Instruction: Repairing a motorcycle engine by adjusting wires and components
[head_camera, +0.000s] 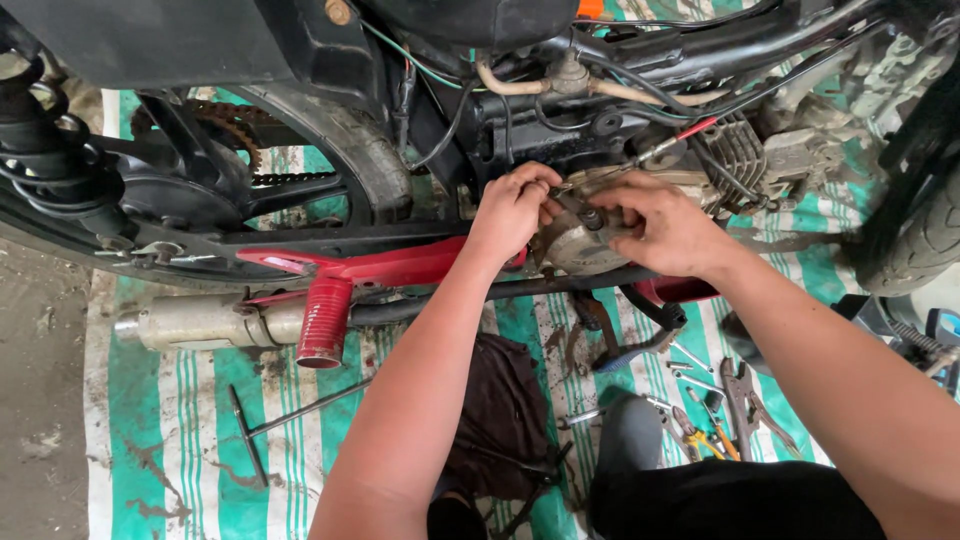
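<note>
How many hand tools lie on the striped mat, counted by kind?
T-handle wrench: 1
Yellow-handled pliers: 1
Grey pliers: 1
Small loose metal pieces, too small to identify: several, not counted
Total: 3 on the mat

We see a green-and-white striped tarp (200, 420) spread over the dirt floor (40, 400). On the tarp lie a T-handle wrench (262, 430), a dark rag (500, 410), pliers (745, 400), yellow-handled cutters (700, 435) and several small spanners (690, 365).
</note>
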